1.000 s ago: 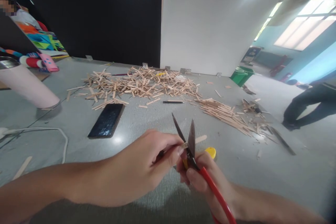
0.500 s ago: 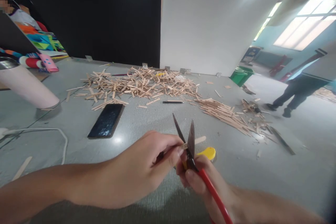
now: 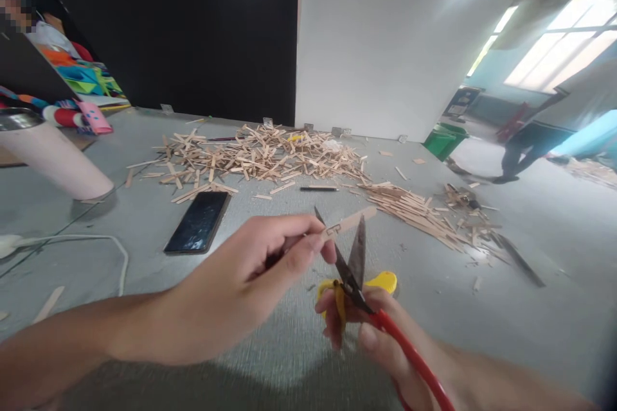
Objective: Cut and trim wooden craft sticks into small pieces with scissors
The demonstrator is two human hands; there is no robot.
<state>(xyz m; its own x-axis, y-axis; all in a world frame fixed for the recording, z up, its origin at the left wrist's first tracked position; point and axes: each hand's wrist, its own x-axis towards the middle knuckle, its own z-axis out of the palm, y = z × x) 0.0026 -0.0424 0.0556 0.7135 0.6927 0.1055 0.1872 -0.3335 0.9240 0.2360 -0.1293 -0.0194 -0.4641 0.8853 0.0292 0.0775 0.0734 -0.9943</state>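
Pinched between the thumb and fingers of my left hand [image 3: 260, 270] is a flat wooden craft stick [image 3: 357, 218] with dark markings near the pinched end. It points up and to the right, across the blades of the scissors. My right hand [image 3: 395, 327] grips these red-handled scissors [image 3: 357, 257], whose dark blades are spread apart. By the right fingers, partly hidden behind them, is a yellow object [image 3: 383, 281]; its kind is unclear.
A heap of craft sticks [image 3: 250, 157] lies at the back, with a stacked bunch [image 3: 414, 212] to the right. A phone [image 3: 198, 223], a black pen [image 3: 319, 189], a white cable [image 3: 96, 237] and a pale bottle [image 3: 58, 157] rest on the grey table. A person [image 3: 535, 128] stands beyond.
My left hand has moved up and left, lifting the craft stick higher between the scissor blades. My right hand has shifted slightly down, its thumb lower. The person beyond has changed stance.
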